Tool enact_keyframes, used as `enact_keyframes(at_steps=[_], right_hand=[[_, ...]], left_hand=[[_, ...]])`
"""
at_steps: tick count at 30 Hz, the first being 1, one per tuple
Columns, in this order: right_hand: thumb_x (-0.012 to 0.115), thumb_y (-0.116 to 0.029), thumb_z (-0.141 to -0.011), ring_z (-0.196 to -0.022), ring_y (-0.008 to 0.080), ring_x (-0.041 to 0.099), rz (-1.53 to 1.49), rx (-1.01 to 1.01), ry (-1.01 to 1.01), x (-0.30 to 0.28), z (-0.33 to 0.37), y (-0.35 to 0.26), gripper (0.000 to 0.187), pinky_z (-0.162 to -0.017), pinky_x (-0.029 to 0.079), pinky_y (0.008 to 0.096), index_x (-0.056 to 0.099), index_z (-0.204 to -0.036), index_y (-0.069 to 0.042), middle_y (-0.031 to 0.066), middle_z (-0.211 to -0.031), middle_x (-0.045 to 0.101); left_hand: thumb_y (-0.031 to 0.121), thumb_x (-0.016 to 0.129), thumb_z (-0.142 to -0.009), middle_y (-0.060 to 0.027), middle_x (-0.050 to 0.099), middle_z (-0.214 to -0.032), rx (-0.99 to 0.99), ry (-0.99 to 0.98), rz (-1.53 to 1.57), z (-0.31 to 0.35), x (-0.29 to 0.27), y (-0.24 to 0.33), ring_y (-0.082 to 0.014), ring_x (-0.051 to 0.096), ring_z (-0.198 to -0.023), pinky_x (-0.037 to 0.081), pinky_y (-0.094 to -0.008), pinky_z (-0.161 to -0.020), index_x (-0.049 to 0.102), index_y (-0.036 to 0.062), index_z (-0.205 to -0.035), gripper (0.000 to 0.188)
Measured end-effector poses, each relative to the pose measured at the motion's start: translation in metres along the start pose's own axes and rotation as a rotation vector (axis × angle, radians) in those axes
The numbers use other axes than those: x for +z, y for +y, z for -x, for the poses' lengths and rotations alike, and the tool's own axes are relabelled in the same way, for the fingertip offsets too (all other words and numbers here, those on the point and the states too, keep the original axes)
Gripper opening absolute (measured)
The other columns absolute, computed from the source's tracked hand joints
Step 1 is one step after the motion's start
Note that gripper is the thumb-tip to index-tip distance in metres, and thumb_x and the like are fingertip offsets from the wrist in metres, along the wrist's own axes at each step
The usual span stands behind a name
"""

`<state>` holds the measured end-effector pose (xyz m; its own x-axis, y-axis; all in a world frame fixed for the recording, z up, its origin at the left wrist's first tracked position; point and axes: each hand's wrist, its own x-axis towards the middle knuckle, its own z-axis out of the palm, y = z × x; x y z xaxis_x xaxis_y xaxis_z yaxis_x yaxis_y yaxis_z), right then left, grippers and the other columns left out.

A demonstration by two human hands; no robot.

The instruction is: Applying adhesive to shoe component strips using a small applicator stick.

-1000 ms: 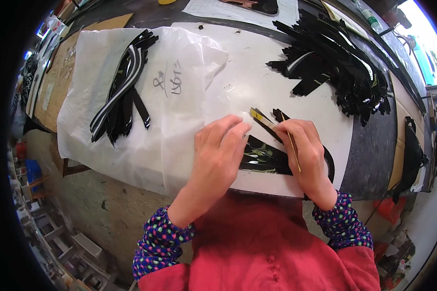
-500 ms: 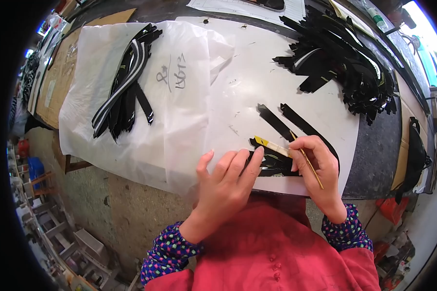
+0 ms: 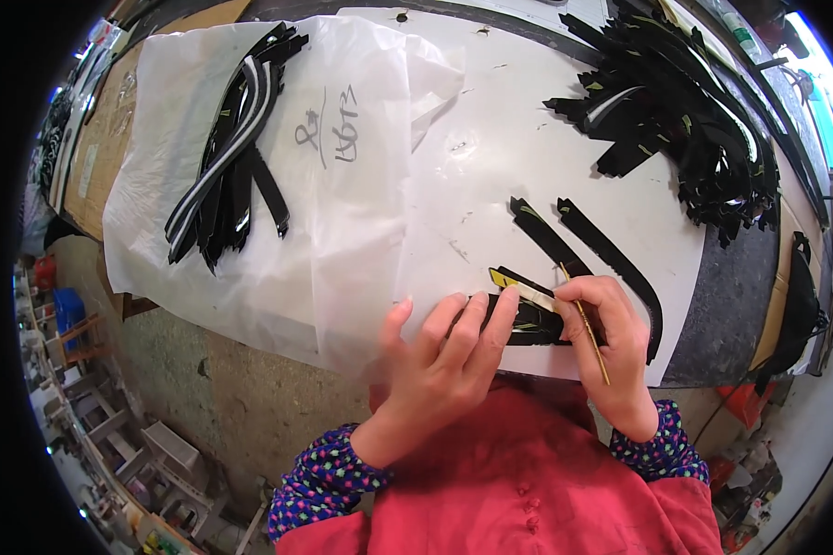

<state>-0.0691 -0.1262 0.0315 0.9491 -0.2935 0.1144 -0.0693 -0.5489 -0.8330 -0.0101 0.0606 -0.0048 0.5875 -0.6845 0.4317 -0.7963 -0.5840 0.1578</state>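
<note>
My left hand lies with its fingers stretched out over several short black strips near the table's front edge. Its index fingertip touches a narrow piece, yellow at one end and whitish along the rest. The closed fingers of my right hand hold a thin golden-brown stick, slanting, and are at the other end of the yellow-and-white piece. Whether they also pinch that piece is hard to see. Just beyond my right hand lie two longer black strips, side by side, partly hidden by the fingers.
A large heap of black strips stands at the far right. On a translucent white sheet with handwriting, at left, rests a bundle of black strips with white striped ones on top. Under everything is a white board.
The view has shifted slightly closer. Both hands stay over the black strips, with small finger movements, and the stick remains in my right hand.
</note>
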Motion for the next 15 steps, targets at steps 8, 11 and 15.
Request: enact_keyframes(at_steps=[8, 11, 15], right_hand=[[0.064, 0.01, -0.092, -0.075, 0.0239, 0.064, 0.059, -0.029, 0.006, 0.0017, 0.0015, -0.0013, 0.018, -0.062, 0.054, 0.0315, 0.062, -0.108, 0.002, 0.0148, -0.097, 0.064], [0.064, 0.01, -0.091, -0.075, 0.0242, 0.064, 0.064, -0.029, 0.01, 0.0015, 0.002, 0.0002, 0.019, -0.062, 0.054, 0.0313, 0.062, -0.108, 0.002, 0.0151, -0.098, 0.064], [0.064, 0.01, -0.091, -0.077, 0.0248, 0.065, 0.055, -0.003, 0.007, 0.0014, 0.0029, -0.0009, 0.019, -0.064, 0.054, 0.0317, 0.062, -0.108, 0.002, 0.0153, -0.098, 0.064]], left_hand=[[0.028, 0.065, -0.09, 0.0025, 0.054, -0.116, -0.088, -0.026, -0.03, -0.0004, 0.0002, 0.0037, -0.0143, 0.051, -0.112, 0.029, -0.0526, -0.106, 0.068, 0.0169, -0.133, 0.044], [0.028, 0.065, -0.091, 0.0026, 0.054, -0.116, -0.09, -0.034, -0.025, -0.0011, -0.0003, 0.0043, -0.0144, 0.051, -0.112, 0.029, -0.0529, -0.106, 0.067, 0.0167, -0.135, 0.046], [0.028, 0.065, -0.091, 0.0027, 0.054, -0.116, -0.094, -0.033, -0.022, -0.0005, -0.0001, 0.0047, -0.0144, 0.051, -0.112, 0.029, -0.0531, -0.106, 0.066, 0.0166, -0.135, 0.046]])
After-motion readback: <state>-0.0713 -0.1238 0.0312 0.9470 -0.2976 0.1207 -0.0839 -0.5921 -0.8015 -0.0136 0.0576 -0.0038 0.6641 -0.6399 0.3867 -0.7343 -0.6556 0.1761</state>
